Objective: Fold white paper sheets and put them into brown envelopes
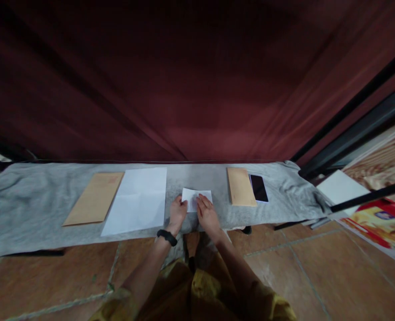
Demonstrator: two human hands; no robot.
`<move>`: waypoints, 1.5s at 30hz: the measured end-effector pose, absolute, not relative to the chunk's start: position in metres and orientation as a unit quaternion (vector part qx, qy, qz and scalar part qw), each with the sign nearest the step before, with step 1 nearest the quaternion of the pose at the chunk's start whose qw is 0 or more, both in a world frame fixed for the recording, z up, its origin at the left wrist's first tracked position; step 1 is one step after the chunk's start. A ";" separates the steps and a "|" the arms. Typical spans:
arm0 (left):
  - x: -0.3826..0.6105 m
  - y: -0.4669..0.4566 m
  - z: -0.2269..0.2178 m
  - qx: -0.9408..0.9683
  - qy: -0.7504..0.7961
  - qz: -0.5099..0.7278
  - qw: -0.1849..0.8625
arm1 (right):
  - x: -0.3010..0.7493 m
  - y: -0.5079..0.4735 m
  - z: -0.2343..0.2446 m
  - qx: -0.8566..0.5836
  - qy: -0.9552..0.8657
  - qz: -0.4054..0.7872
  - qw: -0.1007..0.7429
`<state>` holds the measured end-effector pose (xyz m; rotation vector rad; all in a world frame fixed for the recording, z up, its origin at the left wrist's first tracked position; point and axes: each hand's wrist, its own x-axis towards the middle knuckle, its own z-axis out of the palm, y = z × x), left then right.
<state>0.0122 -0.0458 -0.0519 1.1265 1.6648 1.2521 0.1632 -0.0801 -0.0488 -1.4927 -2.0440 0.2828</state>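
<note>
A small folded white paper [191, 195] lies on the grey cloth in front of me. At its left edge, my left hand [177, 211] pinches the paper between thumb and fingers; a black band circles that wrist. My right hand [207, 215] rests on the paper's right half with its fingers stretched out flat. Left of my hands is a large white sheet [137, 200] with faint creases. Its left side borders a large brown envelope [95, 198]. Over to the right, a smaller brown envelope [241, 187] lies beside a dark-screened phone [259, 188].
Grey cloth [287, 196] covers the long, narrow table. A dark red curtain [197, 89] hangs along its far edge. Dark metal bars [354, 107], a white box [342, 189] and a red and yellow package [384, 227] are at the right. Below is a tiled floor [280, 267].
</note>
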 end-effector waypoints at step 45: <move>0.021 -0.118 -0.056 0.761 0.630 0.152 0.039 | 0.168 -0.076 -0.062 -0.587 -0.790 0.053 0.167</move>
